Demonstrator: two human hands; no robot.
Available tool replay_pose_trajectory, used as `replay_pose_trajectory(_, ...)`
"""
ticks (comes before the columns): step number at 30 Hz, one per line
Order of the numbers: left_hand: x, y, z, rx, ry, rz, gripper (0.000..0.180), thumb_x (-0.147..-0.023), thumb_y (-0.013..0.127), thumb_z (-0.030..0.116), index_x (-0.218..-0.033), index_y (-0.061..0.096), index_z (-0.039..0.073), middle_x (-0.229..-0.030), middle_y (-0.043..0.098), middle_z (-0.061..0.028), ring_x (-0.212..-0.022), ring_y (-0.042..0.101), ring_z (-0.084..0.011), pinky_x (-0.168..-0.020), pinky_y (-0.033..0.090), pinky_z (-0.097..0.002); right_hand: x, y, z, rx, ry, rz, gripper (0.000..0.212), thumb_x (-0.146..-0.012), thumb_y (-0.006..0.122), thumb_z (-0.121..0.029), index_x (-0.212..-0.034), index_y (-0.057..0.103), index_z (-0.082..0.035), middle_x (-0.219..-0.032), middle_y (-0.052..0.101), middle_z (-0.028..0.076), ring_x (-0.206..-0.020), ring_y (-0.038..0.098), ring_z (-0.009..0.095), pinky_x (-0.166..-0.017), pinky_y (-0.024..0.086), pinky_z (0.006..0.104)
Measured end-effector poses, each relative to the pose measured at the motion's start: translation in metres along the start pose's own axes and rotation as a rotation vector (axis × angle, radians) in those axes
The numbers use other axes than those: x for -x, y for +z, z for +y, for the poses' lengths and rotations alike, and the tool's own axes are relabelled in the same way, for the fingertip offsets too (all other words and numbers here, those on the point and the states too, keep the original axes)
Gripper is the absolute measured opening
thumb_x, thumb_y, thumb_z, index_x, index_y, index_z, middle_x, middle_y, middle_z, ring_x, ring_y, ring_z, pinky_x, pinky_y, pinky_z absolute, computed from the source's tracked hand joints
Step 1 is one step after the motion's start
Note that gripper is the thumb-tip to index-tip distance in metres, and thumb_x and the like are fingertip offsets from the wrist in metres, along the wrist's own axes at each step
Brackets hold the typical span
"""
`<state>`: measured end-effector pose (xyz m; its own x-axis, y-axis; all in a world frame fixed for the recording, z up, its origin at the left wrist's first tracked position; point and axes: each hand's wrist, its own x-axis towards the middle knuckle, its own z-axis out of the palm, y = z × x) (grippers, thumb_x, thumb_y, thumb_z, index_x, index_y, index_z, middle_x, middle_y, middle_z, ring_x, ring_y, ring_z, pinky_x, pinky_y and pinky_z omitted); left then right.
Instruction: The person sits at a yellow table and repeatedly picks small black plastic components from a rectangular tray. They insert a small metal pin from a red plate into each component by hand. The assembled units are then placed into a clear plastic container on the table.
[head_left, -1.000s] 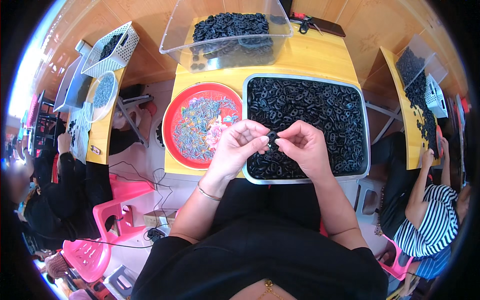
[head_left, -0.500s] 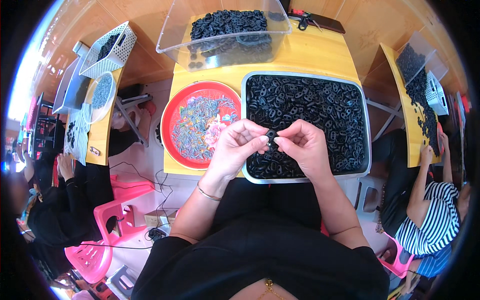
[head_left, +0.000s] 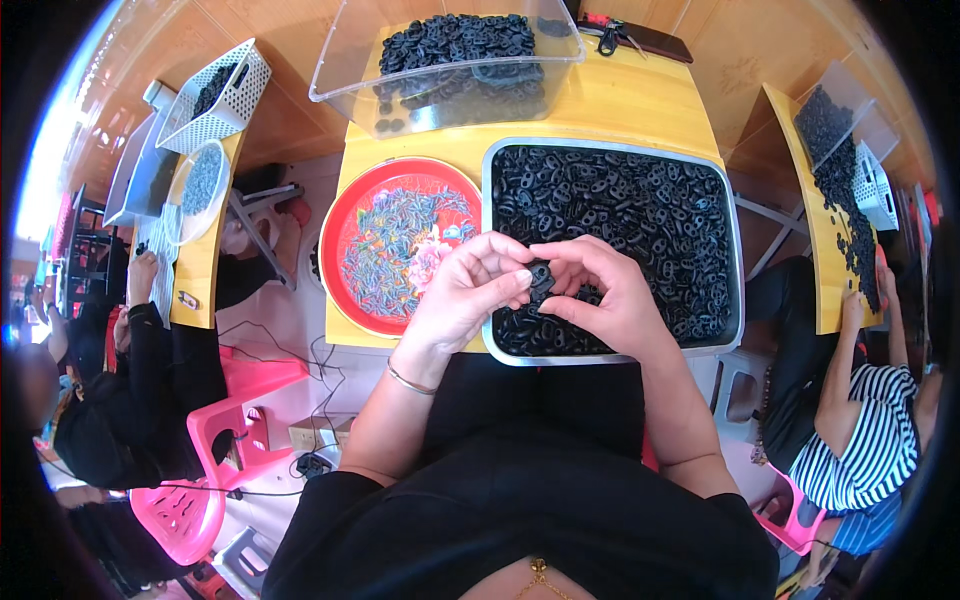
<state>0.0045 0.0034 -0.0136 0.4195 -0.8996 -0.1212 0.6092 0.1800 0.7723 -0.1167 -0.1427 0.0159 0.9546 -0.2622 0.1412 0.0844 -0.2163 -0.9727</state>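
Over the near left part of a metal tray [head_left: 737,290], my left hand [head_left: 473,285] pinches a small black two-holed cord stopper [head_left: 541,281] between thumb and fingers. My right hand [head_left: 605,300] meets it from the other side. Its index finger lies at the piece's far end and its thumb at the near end, with the other fingers curled behind. Many loose black cord stoppers [head_left: 640,215] fill the tray below. To the left, a round red tray [head_left: 335,255] holds a scatter of small thin metallic pieces [head_left: 375,265] that look like springs.
A clear plastic bin [head_left: 450,110] of black parts stands at the table's back, with scissors [head_left: 607,40] right of it. At side tables, a person in black [head_left: 110,430] works left and one in stripes [head_left: 855,440] right. Pink chairs [head_left: 240,400] and cables lie left.
My right hand has turned and spread its thumb and index finger around the cord stopper, from a tight pinch before. The person at the left has raised a hand onto their table.
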Motion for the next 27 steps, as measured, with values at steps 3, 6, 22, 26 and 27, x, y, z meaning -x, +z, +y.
replay_pose_trajectory(3,0.0001,0.0022,0.0014,-0.040,-0.032,-0.012,0.026,-0.083,0.061,0.003,-0.105,0.049,0.003,-0.080,0.060,-0.0038,-0.071,0.058,-0.0078,-0.065,0.048,-0.0196,-0.0001,0.0003,0.0035,0.108,-0.054,-0.035,0.040,-0.067,0.073,-0.005,-0.105,0.063,-0.008,-0.078,0.054,0.002,-0.064,0.051,0.009,-0.059,0.043,0.0215)
replay_pose_trajectory(6,0.0004,0.0020,0.0001,-0.051,-0.042,-0.012,0.032,-0.082,0.062,0.003,-0.109,0.046,0.004,-0.080,0.061,-0.0047,-0.071,0.059,-0.0082,-0.064,0.048,-0.0196,0.0002,-0.0002,0.0042,0.154,-0.055,-0.046,0.038,-0.066,0.074,-0.006,-0.103,0.064,-0.007,-0.075,0.054,0.002,-0.062,0.050,0.009,-0.057,0.042,0.0217)
replay_pose_trajectory(22,0.0016,0.0012,0.0027,-0.075,-0.082,-0.047,0.031,-0.081,0.061,0.000,-0.108,0.045,0.004,-0.078,0.061,-0.0040,-0.067,0.058,-0.0081,-0.060,0.048,-0.0196,0.0047,0.0049,0.0058,0.162,-0.074,0.022,0.026,-0.067,0.075,-0.009,-0.091,0.066,-0.006,-0.067,0.057,0.003,-0.057,0.055,0.010,-0.053,0.044,0.0231)
replay_pose_trajectory(26,0.0020,-0.0005,0.0025,-0.062,-0.107,-0.054,0.029,-0.081,0.062,0.001,-0.105,0.046,0.005,-0.076,0.061,-0.0037,-0.066,0.058,-0.0078,-0.059,0.047,-0.0192,0.0066,0.0075,0.0082,0.162,-0.073,0.048,0.025,-0.067,0.075,-0.009,-0.090,0.066,-0.006,-0.066,0.057,0.003,-0.056,0.055,0.010,-0.052,0.043,0.0233)
replay_pose_trajectory(27,0.0019,-0.0011,0.0019,-0.057,-0.114,-0.053,0.028,-0.081,0.062,0.001,-0.104,0.046,0.005,-0.076,0.061,-0.0036,-0.066,0.058,-0.0077,-0.058,0.047,-0.0190,0.0069,0.0081,0.0091,0.165,-0.074,0.052,0.025,-0.067,0.075,-0.009,-0.090,0.066,-0.006,-0.066,0.057,0.003,-0.056,0.054,0.010,-0.052,0.043,0.0233)
